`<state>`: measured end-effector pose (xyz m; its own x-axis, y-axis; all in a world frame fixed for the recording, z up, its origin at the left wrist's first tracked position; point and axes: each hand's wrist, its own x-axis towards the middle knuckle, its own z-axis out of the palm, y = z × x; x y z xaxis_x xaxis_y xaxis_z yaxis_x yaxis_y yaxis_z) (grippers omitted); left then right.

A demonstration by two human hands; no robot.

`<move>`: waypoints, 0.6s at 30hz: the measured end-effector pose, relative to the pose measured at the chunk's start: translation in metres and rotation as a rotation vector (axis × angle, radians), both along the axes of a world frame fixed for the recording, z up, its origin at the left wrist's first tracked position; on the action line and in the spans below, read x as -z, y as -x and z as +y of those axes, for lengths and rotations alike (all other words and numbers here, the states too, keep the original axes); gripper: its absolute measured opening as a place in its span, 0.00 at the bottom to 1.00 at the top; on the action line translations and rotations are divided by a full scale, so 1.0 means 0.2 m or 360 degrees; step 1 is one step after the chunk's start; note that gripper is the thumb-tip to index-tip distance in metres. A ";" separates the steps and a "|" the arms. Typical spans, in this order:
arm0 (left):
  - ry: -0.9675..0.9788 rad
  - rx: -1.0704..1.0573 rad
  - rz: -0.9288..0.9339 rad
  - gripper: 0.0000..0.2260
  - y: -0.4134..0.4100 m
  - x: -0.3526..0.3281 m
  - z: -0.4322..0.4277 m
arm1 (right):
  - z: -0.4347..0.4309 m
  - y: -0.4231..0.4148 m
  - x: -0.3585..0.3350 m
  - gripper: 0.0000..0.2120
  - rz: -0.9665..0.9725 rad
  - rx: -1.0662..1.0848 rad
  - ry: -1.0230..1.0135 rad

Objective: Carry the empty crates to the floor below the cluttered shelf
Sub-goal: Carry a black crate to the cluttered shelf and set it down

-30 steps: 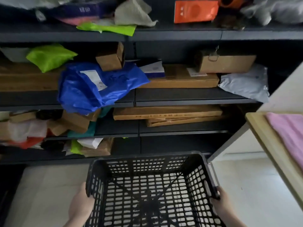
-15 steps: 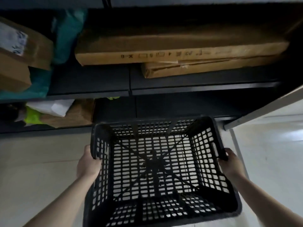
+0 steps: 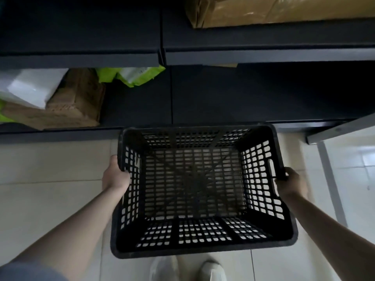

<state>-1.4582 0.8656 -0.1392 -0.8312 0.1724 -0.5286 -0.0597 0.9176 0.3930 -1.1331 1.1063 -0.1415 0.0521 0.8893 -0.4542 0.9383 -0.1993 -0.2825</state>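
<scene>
An empty black plastic crate [image 3: 261, 183] with perforated walls and floor fills the middle of the head view. My left hand [image 3: 115, 176] grips its left rim and my right hand [image 3: 290, 182] grips the handle slot in its right wall. The crate's far edge lies close to the front of the dark shelf's lowest board [image 3: 60, 132]; the pale tiled floor [image 3: 50, 179] shows through its holes. Whether it touches the floor I cannot tell.
On the lowest shelf level at the left lie a brown cardboard box [image 3: 67, 110], a white package [image 3: 34, 86] and green bags [image 3: 132, 75]. A brown parcel [image 3: 274, 11] sits on the level above. A white frame leg [image 3: 332, 187] stands at the right. My shoes [image 3: 211, 270] are below the crate.
The crate has gone down and toward the shelf's base with both hands still on it. My view has tilted down: the upper shelves have left the frame and my shoes appear.
</scene>
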 end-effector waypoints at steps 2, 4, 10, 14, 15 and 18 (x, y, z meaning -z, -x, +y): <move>-0.0018 0.0003 0.0002 0.13 0.00 0.04 0.00 | -0.02 0.01 0.03 0.16 -0.0012 0.0031 -0.0054; -0.0027 0.0009 0.0000 0.14 0.00 0.07 0.00 | -0.03 0.03 0.03 0.16 -0.0044 0.0048 -0.0081; 0.0003 0.0090 -0.0101 0.21 -0.02 -0.05 0.00 | -0.08 0.10 -0.06 0.27 -0.0068 -0.0070 0.0041; 0.0009 0.0183 -0.0040 0.26 -0.05 -0.32 0.05 | -0.13 0.21 -0.35 0.36 0.0002 -0.0384 0.0028; 0.0020 0.0192 -0.0036 0.27 -0.07 -0.41 0.07 | -0.13 0.24 -0.45 0.36 0.0035 -0.0459 0.0013; -0.0016 0.0264 0.0005 0.29 -0.12 -0.76 0.12 | -0.17 0.36 -0.84 0.34 0.0066 -0.0673 -0.0064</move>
<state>-1.4338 0.8900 0.0122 -0.7926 0.3129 -0.5234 0.0938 0.9107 0.4023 -1.2042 1.0715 0.0256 -0.3384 0.8456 -0.4129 0.9228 0.2123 -0.3216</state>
